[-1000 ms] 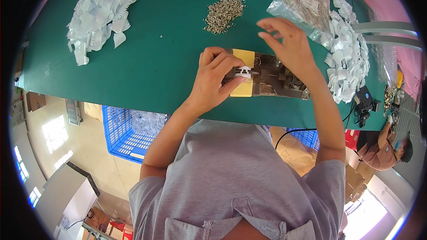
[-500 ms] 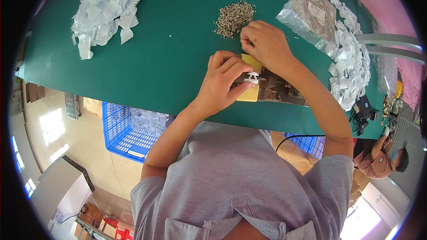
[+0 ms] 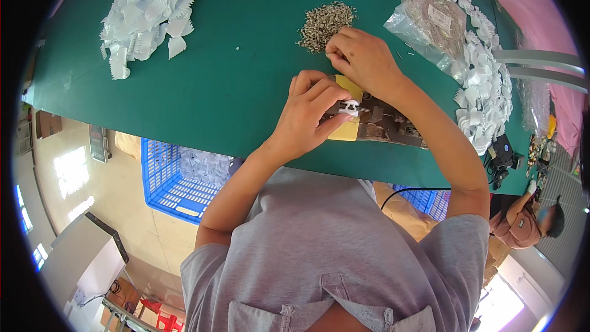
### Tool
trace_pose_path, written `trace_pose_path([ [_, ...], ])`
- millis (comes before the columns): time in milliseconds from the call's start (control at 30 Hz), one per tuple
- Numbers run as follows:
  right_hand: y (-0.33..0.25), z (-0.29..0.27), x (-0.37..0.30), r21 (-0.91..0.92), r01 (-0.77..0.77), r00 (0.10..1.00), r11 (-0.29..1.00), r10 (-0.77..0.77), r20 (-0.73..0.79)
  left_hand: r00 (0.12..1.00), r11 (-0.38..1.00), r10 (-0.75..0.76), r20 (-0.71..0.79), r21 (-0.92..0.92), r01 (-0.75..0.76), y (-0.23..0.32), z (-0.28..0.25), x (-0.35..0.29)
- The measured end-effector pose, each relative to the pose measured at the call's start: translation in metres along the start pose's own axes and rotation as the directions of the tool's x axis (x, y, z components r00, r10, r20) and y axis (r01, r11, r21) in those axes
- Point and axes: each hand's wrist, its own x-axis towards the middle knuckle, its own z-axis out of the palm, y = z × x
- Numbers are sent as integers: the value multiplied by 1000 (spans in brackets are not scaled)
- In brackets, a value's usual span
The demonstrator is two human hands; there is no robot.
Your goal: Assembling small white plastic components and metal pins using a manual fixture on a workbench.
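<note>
My left hand point(image 3: 307, 110) is closed on a small white plastic part point(image 3: 350, 107), pinched between thumb and fingers. The part sits at a dark metal fixture point(image 3: 384, 120) that has a yellow plate point(image 3: 344, 131) at its left end. My right hand point(image 3: 362, 58) is beside the near right edge of a pile of small metal clips point(image 3: 326, 24). Its fingers are curled together at the tips; whether a clip is between them is hidden.
White toothed plastic pieces point(image 3: 144, 15) are heaped at the far left, with another heap point(image 3: 482, 92) on the right. Clear bags point(image 3: 430, 21) of metal parts lie at the back. A blue crate point(image 3: 175, 184) stands below the table's left edge. A co-worker point(image 3: 522, 224) is at far right.
My right hand has shifted slightly left along the edge of the clip pile. The left hand keeps its place on the white part.
</note>
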Motion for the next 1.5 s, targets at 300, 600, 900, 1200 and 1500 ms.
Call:
trace_pose_path([
  [300, 2, -34, -30, 319, -390, 921, 864, 373, 115, 1000, 1000, -15, 6, -12, 15, 1, 0, -2],
  [600, -49, -45, -75, 625, -339, 909, 703, 416, 24, 998, 997, -56, 1, -52, 56, -1, 3, -2],
  [900, -67, -37, -87, 323, -171, 958, 931, 234, -168, 998, 997, -62, 1, -40, 62, -3, 5, -1],
  [1200, -66, -35, -82, 159, -112, 983, 981, 133, -126, 998, 998, -58, -3, -30, 58, -3, 5, -2],
  [1500, -78, -14, -93, 123, -160, 901, 979, 196, -387, 998, 996, -70, 7, -47, 71, -2, 5, -3],
])
